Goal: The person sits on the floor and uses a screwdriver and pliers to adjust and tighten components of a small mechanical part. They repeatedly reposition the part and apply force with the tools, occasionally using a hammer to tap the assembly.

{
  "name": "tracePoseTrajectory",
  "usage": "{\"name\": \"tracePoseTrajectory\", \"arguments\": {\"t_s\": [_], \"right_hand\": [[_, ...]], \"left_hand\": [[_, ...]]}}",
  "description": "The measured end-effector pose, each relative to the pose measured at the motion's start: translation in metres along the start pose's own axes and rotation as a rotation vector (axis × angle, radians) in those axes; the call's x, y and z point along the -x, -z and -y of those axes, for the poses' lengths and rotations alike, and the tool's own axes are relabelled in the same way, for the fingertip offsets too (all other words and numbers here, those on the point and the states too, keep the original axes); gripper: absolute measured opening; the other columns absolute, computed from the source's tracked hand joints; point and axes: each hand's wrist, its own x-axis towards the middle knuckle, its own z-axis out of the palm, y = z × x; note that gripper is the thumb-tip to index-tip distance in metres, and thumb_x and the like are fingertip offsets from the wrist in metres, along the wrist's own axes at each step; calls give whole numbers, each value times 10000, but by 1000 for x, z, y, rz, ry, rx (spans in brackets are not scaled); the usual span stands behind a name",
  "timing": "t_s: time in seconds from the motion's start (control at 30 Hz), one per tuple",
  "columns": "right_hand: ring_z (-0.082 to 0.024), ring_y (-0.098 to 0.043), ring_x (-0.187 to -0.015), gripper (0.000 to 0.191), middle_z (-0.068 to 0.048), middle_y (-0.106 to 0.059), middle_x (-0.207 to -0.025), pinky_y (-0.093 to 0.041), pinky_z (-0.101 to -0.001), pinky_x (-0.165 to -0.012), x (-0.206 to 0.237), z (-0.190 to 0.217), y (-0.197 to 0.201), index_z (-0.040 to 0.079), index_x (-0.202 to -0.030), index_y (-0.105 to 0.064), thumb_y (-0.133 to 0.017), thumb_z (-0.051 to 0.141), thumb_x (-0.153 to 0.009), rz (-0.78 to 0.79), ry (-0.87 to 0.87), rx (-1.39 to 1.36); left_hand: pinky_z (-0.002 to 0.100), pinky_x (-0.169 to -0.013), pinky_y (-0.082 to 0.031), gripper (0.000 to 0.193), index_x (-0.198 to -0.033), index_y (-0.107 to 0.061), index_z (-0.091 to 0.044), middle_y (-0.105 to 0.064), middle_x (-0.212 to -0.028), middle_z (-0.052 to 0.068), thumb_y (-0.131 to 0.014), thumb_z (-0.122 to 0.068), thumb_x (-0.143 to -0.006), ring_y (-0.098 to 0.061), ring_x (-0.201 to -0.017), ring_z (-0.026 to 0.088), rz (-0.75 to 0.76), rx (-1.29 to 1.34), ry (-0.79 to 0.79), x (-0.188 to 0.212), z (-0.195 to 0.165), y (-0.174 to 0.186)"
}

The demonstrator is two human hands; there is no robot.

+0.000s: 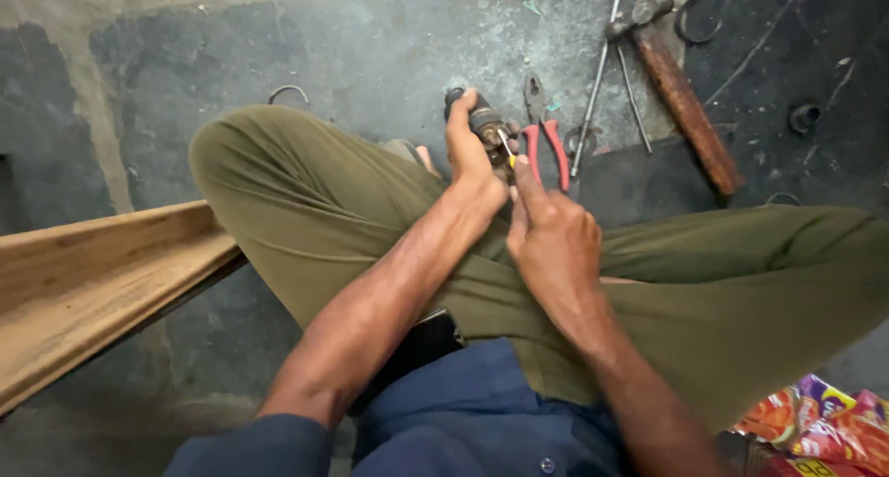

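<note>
1. Above the crossed knees, toward the floor's (370,51) far edge, a dark, grimy cylindrical metal part (478,120) is clasped in the closed left hand (470,157), its long axis pointing up-left.
2. A thin yellow-handled tool (507,149) is pinched by the right hand (552,241), tip against the part.
3. Just beside, red-handled pliers (544,134) are laid on rough concrete.

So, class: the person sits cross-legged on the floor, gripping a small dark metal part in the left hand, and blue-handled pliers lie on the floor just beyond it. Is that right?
Not quite. The head view shows the pliers have red handles, not blue. The rest holds: the person sits cross-legged, the left hand grips the small dark metal part, and the pliers lie on the floor just beyond it.
</note>
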Motion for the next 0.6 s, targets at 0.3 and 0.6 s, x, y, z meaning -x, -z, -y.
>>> {"name": "tracePoseTrajectory", "arguments": {"t_s": [0.3, 0.6], "right_hand": [[-419, -684, -717, 466, -218, -693, -821, -531, -531, -645, 9, 2, -19, 102, -1416, -640, -662, 101, -950, -46, 13, -31], [-407, -714, -844, 443, -232, -723, -994, -544, -493, -719, 13, 1, -34, 87, -1472, -576, -617, 91, -1031, -148, 83, -190]], "left_hand": [[348, -387, -460, 437, -773, -574, -136, -642, -621, 97, -643, -563, -836, -551, -418, 203, -58, -14, -85, 6, -3, -5], [342, -404, -471, 529, -723, -580, -114, -627, -613, 94, -638, -628, -839, -561, -435, 210, 2, 58, -16, 5, -5, -3]]}}
